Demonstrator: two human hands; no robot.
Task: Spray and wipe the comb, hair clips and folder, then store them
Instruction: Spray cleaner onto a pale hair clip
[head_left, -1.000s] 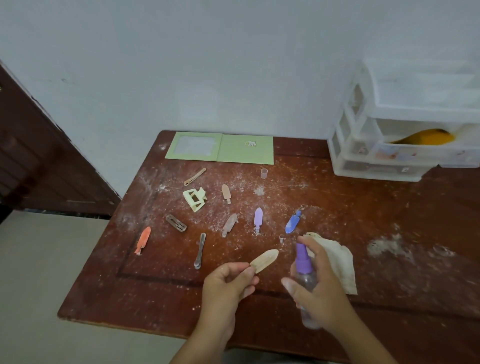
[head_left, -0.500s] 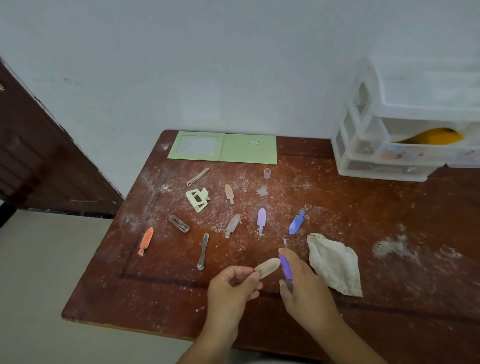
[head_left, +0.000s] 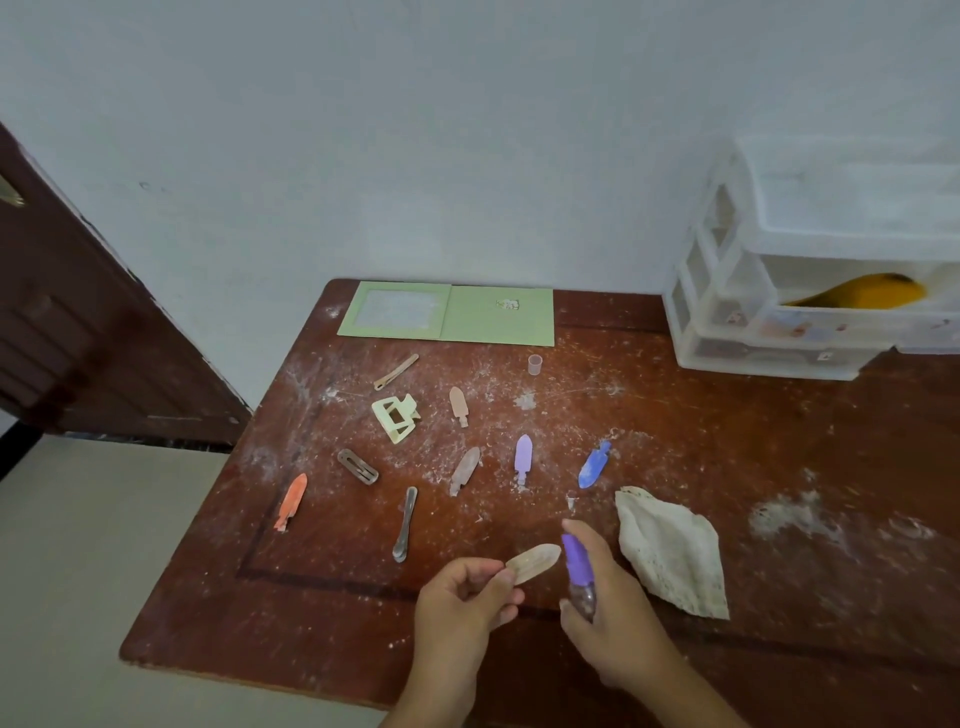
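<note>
Left hand pinches a beige hair clip near the desk's front edge, right hand's grip wraps the purple spray bottle — nozzle right beside it. Early going, I'd say: nine clips lie dusty, green folder far back, cloth unused — drawers waiting.

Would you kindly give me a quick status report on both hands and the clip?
Left hand pinching beige hair clip. Right hand gripping purple-topped spray bottle, nozzle beside clip. Cloth on table, by right hand. Nothing in the way.
</note>
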